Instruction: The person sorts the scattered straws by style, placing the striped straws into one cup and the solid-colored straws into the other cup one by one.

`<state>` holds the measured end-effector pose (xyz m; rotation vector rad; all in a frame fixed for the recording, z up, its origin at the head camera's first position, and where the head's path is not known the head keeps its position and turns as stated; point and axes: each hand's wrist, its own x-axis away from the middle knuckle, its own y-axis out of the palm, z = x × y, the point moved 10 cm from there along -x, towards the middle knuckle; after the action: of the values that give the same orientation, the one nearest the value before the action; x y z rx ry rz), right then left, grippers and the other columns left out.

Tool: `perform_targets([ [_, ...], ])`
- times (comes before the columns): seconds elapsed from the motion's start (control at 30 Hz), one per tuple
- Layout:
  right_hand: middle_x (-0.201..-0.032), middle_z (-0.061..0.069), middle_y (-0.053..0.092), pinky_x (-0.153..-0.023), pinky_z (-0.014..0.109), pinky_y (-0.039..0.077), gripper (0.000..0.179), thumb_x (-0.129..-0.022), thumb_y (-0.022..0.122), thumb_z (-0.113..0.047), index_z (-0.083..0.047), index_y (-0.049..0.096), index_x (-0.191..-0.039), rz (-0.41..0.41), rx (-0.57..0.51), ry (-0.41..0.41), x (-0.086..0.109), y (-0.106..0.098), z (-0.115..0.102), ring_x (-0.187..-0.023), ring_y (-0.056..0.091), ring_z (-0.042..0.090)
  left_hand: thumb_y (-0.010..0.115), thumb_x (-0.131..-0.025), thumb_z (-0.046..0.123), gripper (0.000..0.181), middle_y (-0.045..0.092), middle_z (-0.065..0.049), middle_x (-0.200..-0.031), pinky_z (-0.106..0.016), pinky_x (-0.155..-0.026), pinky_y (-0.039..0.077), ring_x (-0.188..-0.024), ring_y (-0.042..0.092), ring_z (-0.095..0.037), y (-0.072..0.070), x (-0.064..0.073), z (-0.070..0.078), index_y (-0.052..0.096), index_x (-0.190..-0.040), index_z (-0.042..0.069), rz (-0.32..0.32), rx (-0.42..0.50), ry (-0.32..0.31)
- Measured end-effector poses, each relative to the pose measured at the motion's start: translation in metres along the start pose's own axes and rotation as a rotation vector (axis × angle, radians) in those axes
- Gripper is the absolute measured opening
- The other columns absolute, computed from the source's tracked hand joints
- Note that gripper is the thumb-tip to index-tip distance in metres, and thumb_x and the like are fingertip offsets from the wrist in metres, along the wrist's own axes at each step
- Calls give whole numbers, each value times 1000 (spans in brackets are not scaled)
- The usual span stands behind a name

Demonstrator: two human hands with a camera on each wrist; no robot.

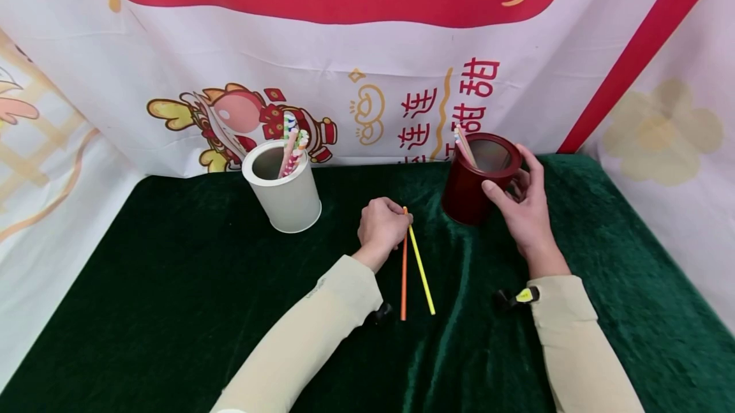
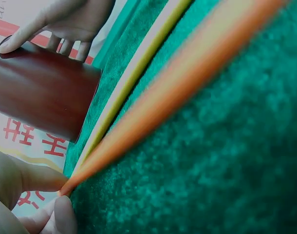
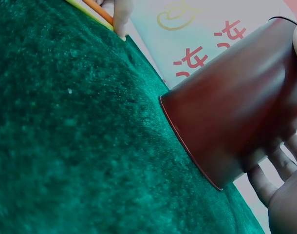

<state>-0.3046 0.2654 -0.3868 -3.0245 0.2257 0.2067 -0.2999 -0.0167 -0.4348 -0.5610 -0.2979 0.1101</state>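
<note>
My left hand (image 1: 383,223) pinches the far end of a thin orange stick (image 1: 404,279) between thumb and fingertips. A thin yellow stick (image 1: 423,272) slants beside it on the cloth, its far end right by the same fingertips. Both sticks spread apart toward me. My right hand (image 1: 525,205) grips a dark red cylindrical pot (image 1: 473,193), thumb near the rim and the other fingers around its right side. Pale slender sticks (image 1: 464,145) lean inside that pot. In the right wrist view, the red pot (image 3: 231,102) stands between thumb and fingers.
A white cylindrical pot (image 1: 287,205) stands at the back left, holding several patterned sticks (image 1: 294,145). Dark green velvet cloth (image 1: 172,311) covers the table. Behind it hangs a printed white and red backdrop (image 1: 321,43), close to both pots.
</note>
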Motion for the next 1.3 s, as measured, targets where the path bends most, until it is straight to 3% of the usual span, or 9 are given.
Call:
perform_targets([
  [0.27, -169, 10, 40, -133, 65, 20, 82, -102, 75, -28, -49, 26, -164, 0, 2, -4, -1, 1, -2, -152, 38, 29, 81, -98, 22, 10, 73, -4, -90, -25, -48, 55, -50, 62, -13, -7, 6, 1, 74, -98, 14, -19, 121, -41],
  [0.63, -169, 10, 39, -133, 65, 20, 82, -102, 75, -29, -49, 26, -164, 1, 7, 0, -1, 1, -1, -153, 38, 30, 75, -98, 7, 8, 78, -16, -99, -24, -46, 57, -58, 67, -12, -9, 4, -6, 72, -106, 5, -120, 441, -70],
  [1.03, -169, 10, 39, -133, 66, 20, 82, -102, 75, -30, -50, 25, -164, -1, 9, 2, 0, 1, -1, -153, 38, 30, 73, -102, 11, 13, 74, -12, -107, -28, -59, 64, -75, 73, -17, -30, 13, -8, 71, -115, 8, -177, 519, -127],
  [1.3, -169, 10, 40, -133, 65, 20, 82, -102, 75, -29, -50, 26, -164, 1, 6, 2, 1, 1, 0, -152, 38, 29, 73, -103, 12, 19, 71, -21, -131, -33, -70, 67, -80, 76, -18, -46, 16, 3, 69, -121, 7, -198, 597, -115],
])
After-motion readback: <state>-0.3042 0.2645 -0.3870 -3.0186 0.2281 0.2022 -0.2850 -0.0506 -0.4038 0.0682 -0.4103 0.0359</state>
